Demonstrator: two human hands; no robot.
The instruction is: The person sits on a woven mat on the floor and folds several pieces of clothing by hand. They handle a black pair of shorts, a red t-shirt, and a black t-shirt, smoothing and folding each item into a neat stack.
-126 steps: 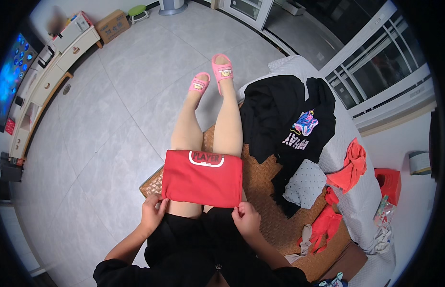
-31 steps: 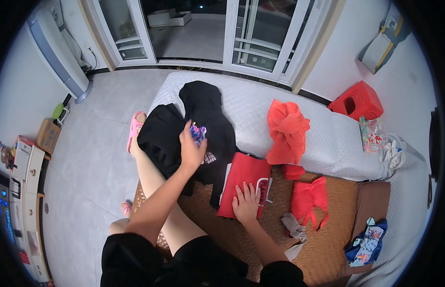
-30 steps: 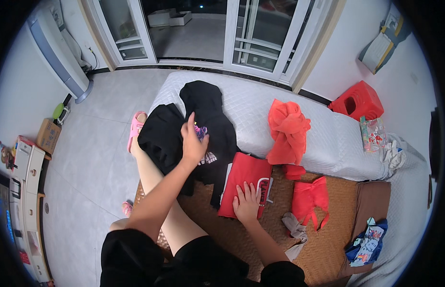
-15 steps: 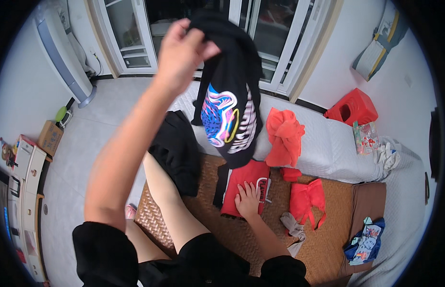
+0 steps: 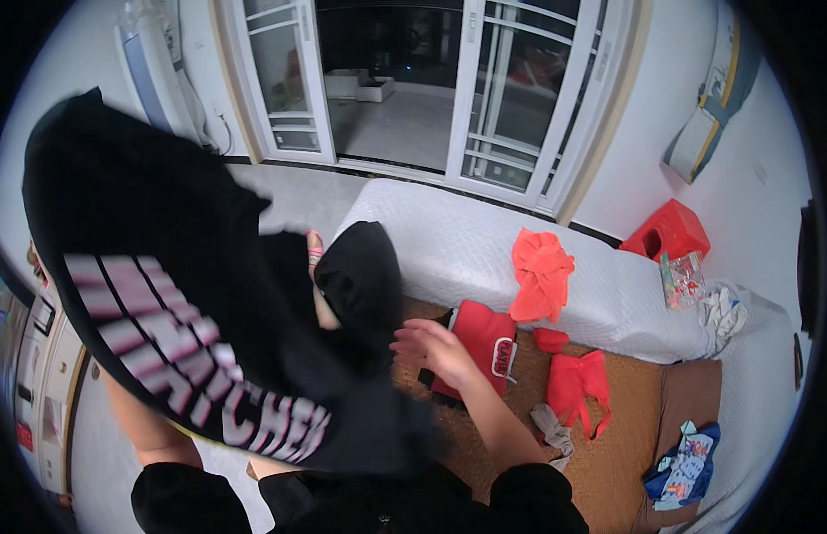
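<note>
Right hand (image 5: 435,351) open, palm empty, fingers loosely spread and pointing L; whether it touches the cloth by its fingertips, can't tell. Left hand hidden behind black fabric; only the left forearm (image 5: 133,409) shows, so can't tell if it's gripping.

Black printed garment (image 5: 155,196), w/ big pale letters edged in pink, hangs up in the air to the L of the right hand, filling much of that side, blurred, its lower end near those fingers.

Handling (judgement): prob. light for its size, soft, floppy, not fragile, not esp. slippery; the print may be a bit stiffer than the cloth. Best held at two matching edges, e.g. shoulders or hem corners, so it hangs flat; one-handed it'd likely sag & twist.

Just under/beyond the right hand: folded red garment (image 5: 486,338), on woven mat (image 5: 613,472). Beyond the fingers, a bit L: second black garment (image 5: 364,267). R of the hand: red strappy garment (image 5: 578,383), grey cloth (image 5: 553,427). Farther off, R: coral cloth (image 5: 542,276) on white quilted cover (image 5: 440,231).
</note>
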